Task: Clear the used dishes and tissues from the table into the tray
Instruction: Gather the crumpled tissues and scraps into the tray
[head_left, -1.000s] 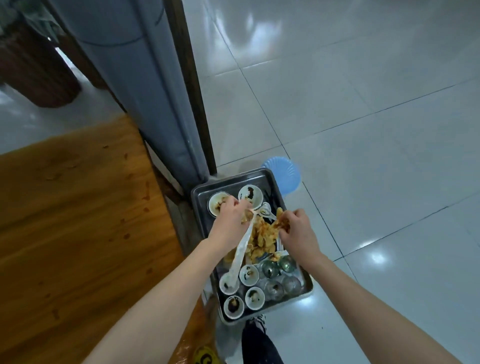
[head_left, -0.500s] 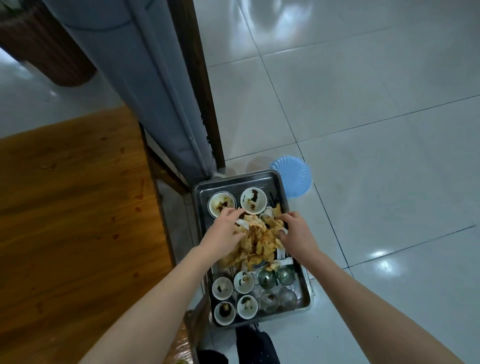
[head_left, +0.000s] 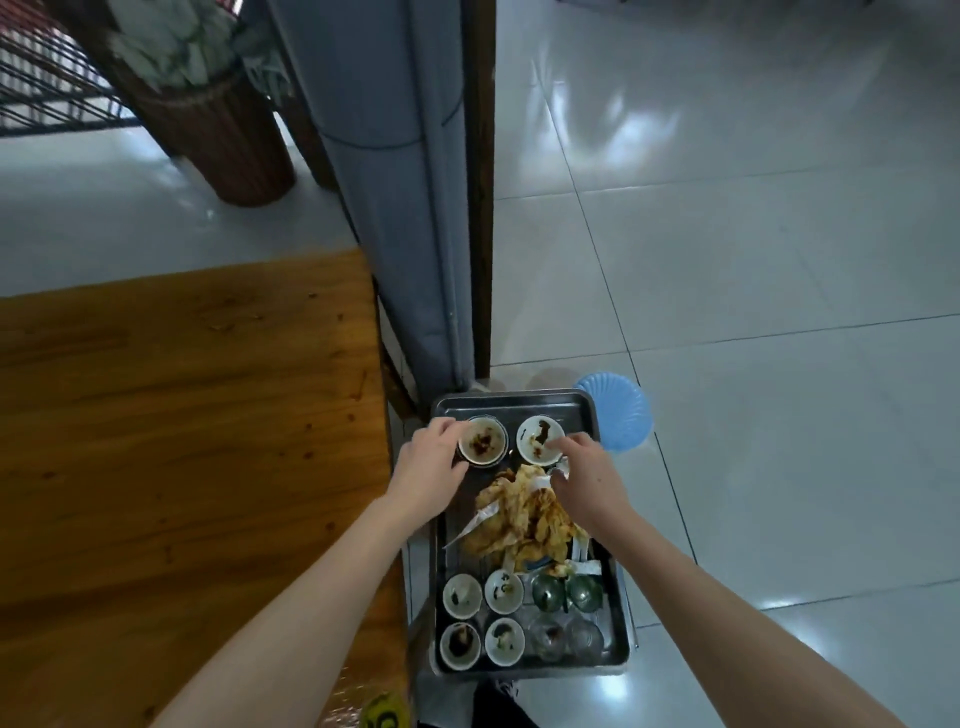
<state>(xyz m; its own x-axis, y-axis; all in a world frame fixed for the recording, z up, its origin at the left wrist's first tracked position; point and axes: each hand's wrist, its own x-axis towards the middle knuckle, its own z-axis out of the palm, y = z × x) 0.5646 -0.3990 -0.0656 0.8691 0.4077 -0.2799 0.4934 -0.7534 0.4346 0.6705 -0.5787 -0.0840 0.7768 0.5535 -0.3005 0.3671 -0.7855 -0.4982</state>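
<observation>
The metal tray (head_left: 519, 399) sits just beside the wooden tabletop (head_left: 182, 441), holding a heap of greasy tissues (head_left: 519, 519) in its middle and small cups (head_left: 462, 595) at the near end. At the far end, the left hand (head_left: 428, 467) has its fingers curled round the left bowl (head_left: 483, 441). The right hand (head_left: 587, 478) touches the right bowl (head_left: 537, 436); I cannot tell whether its fingers grip it. A blue stool (head_left: 621, 415) stands behind the tray

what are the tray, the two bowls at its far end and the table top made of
Tray: likely stainless steel, dull grey with soft reflections on its raised rim. Two bowls: probably glazed ceramic, glossy white under brown sauce stains; melamine is possible. Table top: wood or wood-look veneer, orange-brown grain with knots and a slight sheen.
</observation>
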